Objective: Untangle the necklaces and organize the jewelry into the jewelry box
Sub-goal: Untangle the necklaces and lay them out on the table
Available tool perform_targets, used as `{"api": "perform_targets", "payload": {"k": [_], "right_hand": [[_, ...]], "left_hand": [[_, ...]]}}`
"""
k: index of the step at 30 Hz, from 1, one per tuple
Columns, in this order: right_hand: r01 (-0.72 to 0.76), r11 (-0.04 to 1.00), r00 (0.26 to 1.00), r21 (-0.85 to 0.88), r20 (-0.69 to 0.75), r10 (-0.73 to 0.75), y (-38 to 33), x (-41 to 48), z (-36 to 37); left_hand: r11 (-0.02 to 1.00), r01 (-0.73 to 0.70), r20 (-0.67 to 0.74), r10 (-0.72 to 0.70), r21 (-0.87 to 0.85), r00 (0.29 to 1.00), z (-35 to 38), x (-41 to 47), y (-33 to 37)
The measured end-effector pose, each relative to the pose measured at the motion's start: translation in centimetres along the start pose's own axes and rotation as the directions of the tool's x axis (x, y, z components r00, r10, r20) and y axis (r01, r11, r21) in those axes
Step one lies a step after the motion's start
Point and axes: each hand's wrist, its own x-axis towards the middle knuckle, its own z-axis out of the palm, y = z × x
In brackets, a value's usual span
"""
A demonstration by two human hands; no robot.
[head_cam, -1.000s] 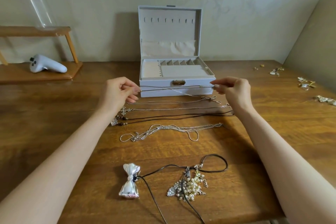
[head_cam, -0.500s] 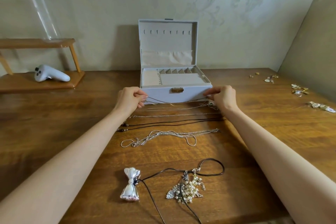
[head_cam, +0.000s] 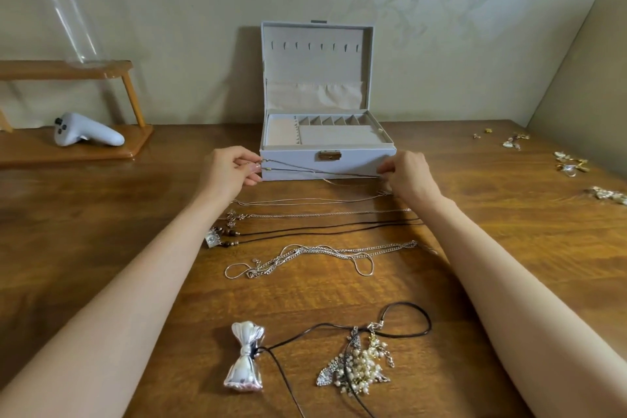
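Necklaces mostly laid out straight on the worktop (head_cam: 509, 248), several side by side in front of the jewelry box (head_cam: 327, 164); one thin chain (head_cam: 315, 170) is stretched taut between the two hands just in front of the box's front wall; left hand (head_cam: 229, 170) pinched shut on the chain's left end, right hand (head_cam: 409, 176) pinched shut on the right end; chain held above the surface, not inside the box; box open, lid upright, hooks in the lid bare, tray compartments look empty as far as visible; below the held chain lie a fine silver strand (head_cam: 305, 202), a cross-pendant chain (head_cam: 319, 214), two black cords with beads (head_cam: 325, 229), and a looser silver chain cluster (head_cam: 305, 256) not fully straight; nearest the camera a black cord (head_cam: 403, 319) looks knotted up with a pearl pendant cluster (head_cam: 356, 366) and leads to a silver bow piece (head_cam: 244, 356); small gold and silver pieces (head_cam: 570, 164) scattered on the right side, well apart from the box; judgement: untangling roughly half to mostly done, near cluster remains, nothing stored yet, so the whole sorting-into-box part is left.
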Motion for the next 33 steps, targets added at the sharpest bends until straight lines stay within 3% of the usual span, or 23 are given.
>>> {"api": "perform_targets", "payload": {"k": [3,5,6,9,12,15,17,18,20,21,22,26,33], "right_hand": [[0.000,0.998,0.998,0.066,-0.065,0.005,-0.3,-0.1,-0.9],[-0.071,0.965,0.994,0.252,-0.063,0.089,-0.5,-0.5,-1.6],[-0.132,0.902,0.988,0.410,-0.017,0.153,-0.6,-0.8,-1.9],[-0.320,0.539,0.939,0.779,0.184,0.292,-0.4,-1.1,-2.6],[-0.395,0.312,0.896,0.864,0.289,0.336,0.0,-0.8,-2.8],[-0.415,0.227,0.875,0.881,0.319,0.364,0.1,-0.7,-2.7],[-0.413,0.275,0.877,0.868,0.297,0.377,0.3,-0.7,-2.5],[-0.398,0.386,0.888,0.832,0.243,0.390,0.5,-0.6,-2.4],[-0.329,0.750,0.929,0.574,0.054,0.367,0.9,-0.5,-1.7],[-0.287,0.874,0.946,0.393,-0.025,0.322,1.0,-0.5,-1.4],[-0.261,0.935,0.957,0.239,-0.064,0.283,1.1,-0.5,-1.2],[-0.208,0.978,0.978,-0.024,-0.012,0.208,1.0,-0.7,-0.6],[-0.148,0.981,0.989,-0.124,-0.008,0.148,0.2,-0.8,-1.3]], "left_hand": [[1.000,-0.025,-0.023,0.025,0.004,0.999,-0.6,-0.2,-0.1],[0.999,-0.036,-0.037,0.037,0.017,0.999,-0.8,-0.5,-0.2],[0.999,-0.040,-0.042,0.041,0.022,0.998,-0.8,-0.5,-0.2],[0.997,-0.051,-0.019,0.052,0.052,0.998,-0.7,-0.7,-0.2],[0.993,-0.047,0.007,0.047,0.110,0.999,-0.4,-0.9,-0.3],[0.994,-0.026,0.011,0.025,0.109,1.000,-0.4,-0.9,-0.4],[0.986,-0.022,-0.008,0.023,0.166,1.000,-0.4,-1.0,-0.4],[0.970,-0.030,-0.025,0.037,0.241,0.999,-0.4,-1.0,-0.4],[0.917,-0.055,-0.046,0.079,0.395,0.996,-0.2,-1.2,-0.4],[0.891,-0.064,-0.041,0.093,0.449,0.995,-0.2,-1.3,-0.5],[0.866,-0.070,-0.030,0.097,0.495,0.995,-0.1,-1.3,-0.5],[0.800,-0.061,0.029,0.054,0.597,0.998,0.3,-1.1,-0.7],[0.847,-0.058,0.008,0.063,0.528,0.998,-0.2,-1.1,-0.2]]}}
